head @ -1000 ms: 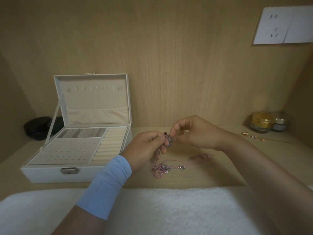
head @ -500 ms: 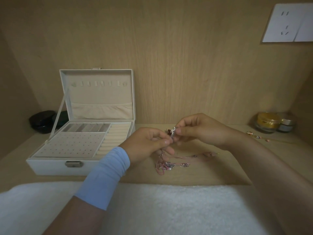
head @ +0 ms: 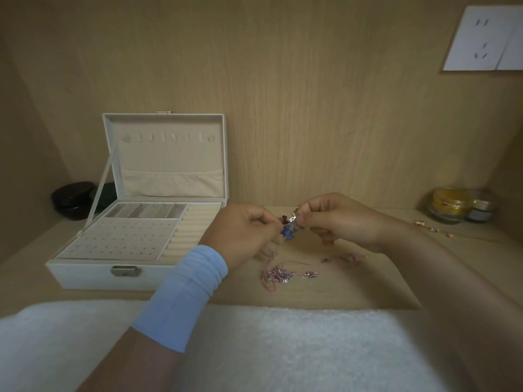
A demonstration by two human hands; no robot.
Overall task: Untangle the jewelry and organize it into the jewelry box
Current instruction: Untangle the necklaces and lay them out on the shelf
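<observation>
Pinching a blue and silver tangle (head: pixel 289 230) mid frame, left hand (head: pixel 240 236) and right hand (head: pixel 342 222) both curled tight on it. Jewelry box (head: pixel 85 275) open at left.

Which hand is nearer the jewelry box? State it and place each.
Left. The left hand is just right of the jewelry box; the right hand is farther right, beyond the pinched jewelry that both hold.

Left hand (head: pixel 240 233), right hand (head: pixel 339 222) pinch jewelry tangle (head: pixel 288 230) (box (head: pixel 90 277) open).
</observation>
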